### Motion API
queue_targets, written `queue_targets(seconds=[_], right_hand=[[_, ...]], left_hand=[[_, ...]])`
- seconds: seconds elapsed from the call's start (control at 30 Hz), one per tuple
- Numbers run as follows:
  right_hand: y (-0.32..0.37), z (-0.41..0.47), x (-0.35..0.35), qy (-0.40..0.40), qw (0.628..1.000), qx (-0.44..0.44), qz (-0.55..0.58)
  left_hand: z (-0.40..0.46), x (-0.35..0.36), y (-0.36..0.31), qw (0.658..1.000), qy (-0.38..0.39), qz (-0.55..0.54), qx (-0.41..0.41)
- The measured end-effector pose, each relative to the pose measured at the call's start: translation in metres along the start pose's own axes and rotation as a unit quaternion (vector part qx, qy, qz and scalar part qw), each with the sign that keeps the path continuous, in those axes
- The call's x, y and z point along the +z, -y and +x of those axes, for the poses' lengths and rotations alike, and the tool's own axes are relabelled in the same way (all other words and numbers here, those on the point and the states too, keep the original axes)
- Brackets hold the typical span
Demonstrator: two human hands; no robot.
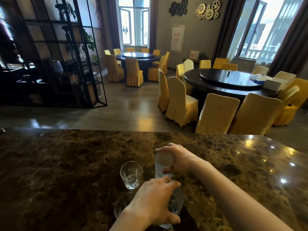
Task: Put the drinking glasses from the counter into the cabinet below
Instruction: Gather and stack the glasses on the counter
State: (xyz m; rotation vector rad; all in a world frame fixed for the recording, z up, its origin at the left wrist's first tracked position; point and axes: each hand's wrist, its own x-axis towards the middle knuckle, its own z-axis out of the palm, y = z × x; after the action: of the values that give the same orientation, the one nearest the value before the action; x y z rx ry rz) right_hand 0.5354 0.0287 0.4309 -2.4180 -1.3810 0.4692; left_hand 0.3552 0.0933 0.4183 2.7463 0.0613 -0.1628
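Note:
Clear drinking glasses stand on a dark brown marble counter (66,164). My right hand (176,160) grips a tall glass (162,164) from above, near the counter's middle. My left hand (153,204) is closed over the rim of a nearer glass (175,204) close to the front edge. A free glass (131,174) stands upright just left of the tall one. Another glass (120,206) shows partly under my left wrist. The cabinet below is out of sight.
Beyond the counter lies a tiled floor (125,110) with two round dark tables (216,84) ringed by yellow-covered chairs (180,100). A black metal shelf unit (66,64) stands at the left. The counter's right end (266,155) curves toward me.

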Motion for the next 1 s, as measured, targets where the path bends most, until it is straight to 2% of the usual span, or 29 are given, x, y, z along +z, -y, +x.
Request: queue_targets(seconds=[0.2,0.3,0.37,0.47,0.6,0.77,1.0], right_hand=[[0.007,-0.011,-0.007,-0.004,0.999,0.013,0.038],[0.014,-0.027,-0.016,-0.048,0.997,0.01,0.054],[0.021,-0.044,-0.022,-0.093,0.995,0.007,0.047],[0.036,-0.08,-0.025,-0.143,0.989,-0.012,-0.023],[0.075,-0.124,-0.006,-0.134,0.988,-0.059,-0.046],[0.12,-0.119,0.049,-0.041,0.988,-0.114,-0.091],[0.131,-0.085,0.121,0.037,0.989,-0.072,-0.12]], left_hand=[[-0.003,-0.001,0.0,1.0,-0.009,-0.002,0.001],[-0.011,0.0,-0.001,0.999,-0.037,-0.018,0.01],[-0.021,-0.003,0.002,0.997,-0.073,-0.03,0.011],[-0.045,-0.015,0.023,0.986,-0.157,-0.048,-0.002],[-0.07,-0.042,0.079,0.974,-0.211,-0.051,-0.063],[-0.051,-0.055,0.132,0.985,-0.139,0.008,-0.104],[-0.005,-0.036,0.145,0.997,-0.04,0.063,-0.02]])
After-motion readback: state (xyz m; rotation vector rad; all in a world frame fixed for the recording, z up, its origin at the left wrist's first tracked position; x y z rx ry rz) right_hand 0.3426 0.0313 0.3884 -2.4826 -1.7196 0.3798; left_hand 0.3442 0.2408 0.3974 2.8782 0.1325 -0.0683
